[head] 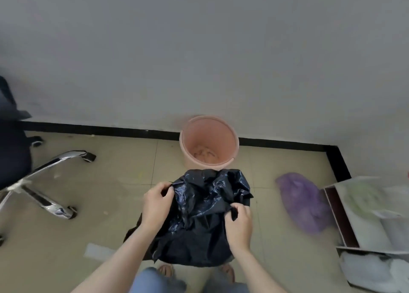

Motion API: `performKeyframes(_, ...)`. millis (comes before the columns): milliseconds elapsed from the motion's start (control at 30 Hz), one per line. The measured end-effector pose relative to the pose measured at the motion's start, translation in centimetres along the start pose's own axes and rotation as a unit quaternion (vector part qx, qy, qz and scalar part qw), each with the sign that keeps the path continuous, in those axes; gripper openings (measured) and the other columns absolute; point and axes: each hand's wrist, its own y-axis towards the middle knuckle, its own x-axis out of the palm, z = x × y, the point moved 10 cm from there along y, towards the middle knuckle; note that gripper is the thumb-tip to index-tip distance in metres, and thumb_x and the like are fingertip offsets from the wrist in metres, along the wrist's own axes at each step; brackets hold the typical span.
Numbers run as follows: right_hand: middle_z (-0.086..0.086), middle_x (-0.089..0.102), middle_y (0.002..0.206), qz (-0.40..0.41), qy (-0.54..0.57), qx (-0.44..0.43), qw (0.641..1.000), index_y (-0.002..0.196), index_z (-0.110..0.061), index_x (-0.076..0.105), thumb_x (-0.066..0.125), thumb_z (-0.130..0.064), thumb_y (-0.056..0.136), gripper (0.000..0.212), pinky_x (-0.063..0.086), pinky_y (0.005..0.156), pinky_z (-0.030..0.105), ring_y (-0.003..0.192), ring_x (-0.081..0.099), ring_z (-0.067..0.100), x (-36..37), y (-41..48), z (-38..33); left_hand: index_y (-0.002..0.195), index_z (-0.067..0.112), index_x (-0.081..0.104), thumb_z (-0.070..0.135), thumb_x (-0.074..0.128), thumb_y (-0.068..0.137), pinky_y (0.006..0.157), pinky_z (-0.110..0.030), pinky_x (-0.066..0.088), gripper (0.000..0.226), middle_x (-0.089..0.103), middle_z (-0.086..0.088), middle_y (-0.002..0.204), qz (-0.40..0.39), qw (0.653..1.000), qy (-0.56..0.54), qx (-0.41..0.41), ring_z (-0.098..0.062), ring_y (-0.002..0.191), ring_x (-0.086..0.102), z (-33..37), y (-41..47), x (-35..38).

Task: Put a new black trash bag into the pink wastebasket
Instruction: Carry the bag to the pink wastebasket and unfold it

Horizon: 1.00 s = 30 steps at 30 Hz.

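Head: purple bag (304,203) right of pink wastebasket (209,141).

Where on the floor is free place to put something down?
Bare floor lies between the chair base and the pink wastebasket. Crowded on the right: purple bag and boxes.

Both the left hand (156,204) and right hand (239,225) pinch a crumpled black trash bag (199,217) between them, the empty pink wastebasket (209,142) standing just beyond on the floor (110,182).
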Motion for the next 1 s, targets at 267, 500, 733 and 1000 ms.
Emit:
performKeyframes(267, 0.013, 0.056, 0.113, -0.009, -0.042, -0.001, 0.999, 0.109, -0.005, 0.059, 0.052, -0.010, 0.089, 0.021, 0.043, 0.093, 0.035, 0.108, 0.050, 0.026, 13.5, 12.0, 14.0, 0.097, 0.008, 0.066, 0.012, 0.049, 0.090, 0.072, -0.028, 0.041, 0.019, 0.067, -0.005, 0.093, -0.010, 0.996, 0.092, 0.020, -0.018, 0.082, 0.054, -14.1, 13.0, 13.7)
performKeyframes(500, 0.013, 0.049, 0.125, -0.031, -0.111, -0.039, 0.993, 0.125, -0.009, 0.049, 0.047, -0.012, 0.092, 0.033, 0.043, 0.091, 0.031, 0.118, 0.043, 0.026, 19.9, 18.1, 19.7, 0.118, 0.015, 0.059, 0.014, 0.048, 0.087, 0.090, -0.039, 0.046, 0.033, 0.064, -0.011, 0.119, -0.024, 0.974, 0.215, 0.063, -0.031, 0.112, 0.055, -20.2, 19.4, 19.6)
performKeyframes(733, 0.017, 0.049, 0.129, 0.076, -0.112, -0.168, 0.976, 0.125, -0.006, 0.048, 0.052, -0.004, 0.086, 0.040, 0.040, 0.095, 0.037, 0.121, 0.041, 0.031, 12.8, 21.2, 10.4, 0.125, 0.004, 0.049, 0.016, 0.041, 0.092, 0.093, -0.042, 0.042, 0.035, 0.053, -0.017, 0.128, 0.012, 0.984, 0.145, 0.106, -0.032, 0.114, 0.047, -13.2, 19.1, 18.6)
performKeyframes(1000, 0.015, 0.064, 0.117, 0.001, -0.337, -0.366, 0.867, 0.119, -0.018, 0.048, 0.082, -0.009, 0.052, 0.075, 0.054, 0.077, 0.046, 0.108, 0.059, 0.040, 17.2, 23.0, 4.1, 0.145, 0.011, 0.012, 0.029, 0.038, 0.096, 0.115, -0.036, 0.019, 0.058, -0.001, -0.007, 0.157, -0.043, 0.984, 0.117, 0.126, -0.024, 0.144, 0.008, -11.0, 19.0, 22.5)
